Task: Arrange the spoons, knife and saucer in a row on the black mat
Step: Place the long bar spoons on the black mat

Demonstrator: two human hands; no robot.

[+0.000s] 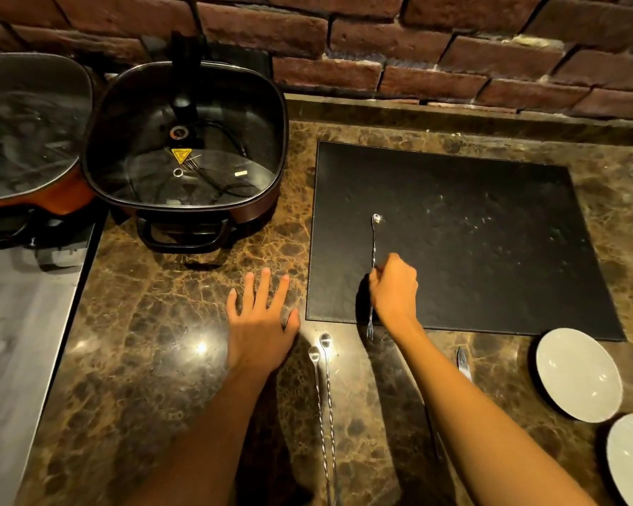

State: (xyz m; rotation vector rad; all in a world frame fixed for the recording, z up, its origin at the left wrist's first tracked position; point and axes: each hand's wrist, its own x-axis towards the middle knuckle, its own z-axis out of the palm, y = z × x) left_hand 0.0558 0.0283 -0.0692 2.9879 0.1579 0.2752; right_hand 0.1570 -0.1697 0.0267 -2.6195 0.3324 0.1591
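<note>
Head camera looks steeply down, close over the countertop (169,359).

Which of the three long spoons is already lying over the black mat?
The spoon gripped by the right hand; its bowl lies on the black mat. The other two spoons lie together on the counter.

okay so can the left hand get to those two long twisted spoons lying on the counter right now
Probably yes. The left hand lies flat and empty on the brown marble counter, just left of the two long twisted-handle metal spoons. Nothing sits between them, and the right hand, gripping a third spoon on the black mat, is off to the side.
</note>
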